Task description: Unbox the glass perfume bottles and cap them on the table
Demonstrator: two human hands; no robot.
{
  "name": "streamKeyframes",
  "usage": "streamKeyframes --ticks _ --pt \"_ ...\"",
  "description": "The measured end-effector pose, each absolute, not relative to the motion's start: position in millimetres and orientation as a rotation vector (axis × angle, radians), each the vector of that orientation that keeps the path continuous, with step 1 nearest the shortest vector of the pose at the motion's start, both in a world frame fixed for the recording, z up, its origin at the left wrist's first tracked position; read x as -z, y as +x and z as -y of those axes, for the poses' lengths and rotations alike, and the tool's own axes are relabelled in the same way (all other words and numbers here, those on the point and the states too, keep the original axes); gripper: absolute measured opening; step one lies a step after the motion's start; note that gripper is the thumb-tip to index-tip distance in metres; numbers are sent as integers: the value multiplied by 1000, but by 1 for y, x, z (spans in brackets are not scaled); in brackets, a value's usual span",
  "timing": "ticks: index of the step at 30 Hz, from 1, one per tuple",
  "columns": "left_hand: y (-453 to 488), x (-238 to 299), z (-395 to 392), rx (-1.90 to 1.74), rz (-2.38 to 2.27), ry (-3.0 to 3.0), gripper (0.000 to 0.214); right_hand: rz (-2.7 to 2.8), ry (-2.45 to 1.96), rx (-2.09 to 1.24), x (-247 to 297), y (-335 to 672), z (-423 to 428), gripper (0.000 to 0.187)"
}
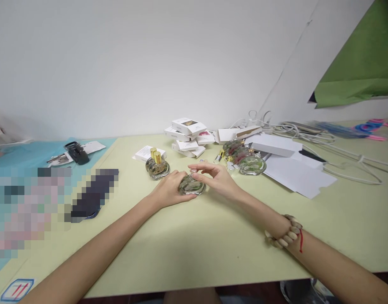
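Note:
A round glass perfume bottle (191, 186) stands on the pale green table (194, 249) in front of me. My left hand (169, 191) is wrapped round its left side and holds it steady. My right hand (214, 176) hovers over the bottle's neck, thumb and fingers pinched at the top on a small part I cannot make out. A beaded bracelet (285, 235) and a red thread sit on my right wrist. Just behind my left hand stand two bottles with gold caps (156, 165).
A stack of small white boxes (189, 137) stands at the back. Several more glass bottles (244, 157) cluster right of it, next to white sheets and a flat box (276, 145). Cables (323, 139) trail along the right. A black clip and papers (76, 152) lie far left.

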State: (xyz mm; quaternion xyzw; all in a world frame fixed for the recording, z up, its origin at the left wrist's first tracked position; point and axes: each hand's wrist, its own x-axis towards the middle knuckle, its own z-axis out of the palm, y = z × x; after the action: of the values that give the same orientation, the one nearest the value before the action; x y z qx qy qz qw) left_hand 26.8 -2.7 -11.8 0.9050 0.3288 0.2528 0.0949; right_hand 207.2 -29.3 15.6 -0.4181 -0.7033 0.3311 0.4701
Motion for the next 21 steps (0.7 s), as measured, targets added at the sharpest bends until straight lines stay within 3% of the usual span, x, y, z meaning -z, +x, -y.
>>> streamKeyframes --ticks 5,11,21 --pt "27 11 3 -762 -961 2686 53 1784 -945 -872 -17 213 27 30" --pt "27 12 2 -742 -1000 2691 38 1689 -969 -857 -12 209 27 32" --pt "27 14 1 -738 -987 2695 50 1750 -915 -943 -15 214 25 28"
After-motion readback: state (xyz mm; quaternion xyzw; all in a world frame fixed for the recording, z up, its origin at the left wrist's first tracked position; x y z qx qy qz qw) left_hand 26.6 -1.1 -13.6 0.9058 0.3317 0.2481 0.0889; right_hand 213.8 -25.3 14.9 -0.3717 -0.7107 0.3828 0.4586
